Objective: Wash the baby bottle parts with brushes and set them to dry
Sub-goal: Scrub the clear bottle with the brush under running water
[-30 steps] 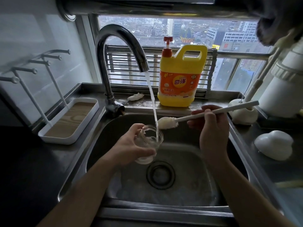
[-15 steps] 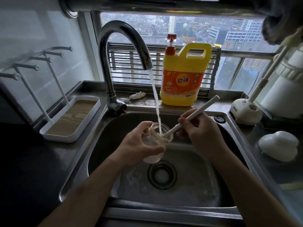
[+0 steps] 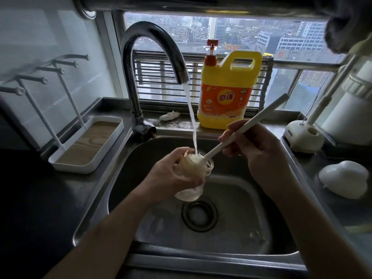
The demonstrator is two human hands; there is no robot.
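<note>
Room: dim kitchen, window (image 3: 291,37) straight ahead with a grey city view. Surface: steel sink (image 3: 112,178) set in a dark counter (image 3: 40,198). Running faucet (image 3: 141,47); its water stream (image 3: 191,117) drops into the mouth of the bottle (image 3: 191,190). Grip check: left hand (image 3: 171,176) wraps round the clear bottle and holds it tilted over the basin, just above the drain (image 3: 199,215). Fingers of the right hand (image 3: 259,154) are curled round the white brush (image 3: 251,121) mid-handle. The brush head sits in the bottle neck, and the handle angles up and away past the right hand. Bottle contents: brush head plus whitish water, can't tell more. Beyond the right hand, on the sill: one yellow detergent jug (image 3: 227,97) with a red pump, fill level not readable. Beyond the left hand, same sill: one small white scrap (image 3: 169,116). Left of the left hand, on the counter: one white drying rack (image 3: 88,146), a tray with a wood-look insert, two slanted posts, five peg tips visible. Right of the right hand: one white brush holder (image 3: 304,137) with one long handle standing in it. Beside the right wrist: one white dome-shaped piece (image 3: 344,178) on the counter. Totals: two hands, one bottle, one brush in hand.
</note>
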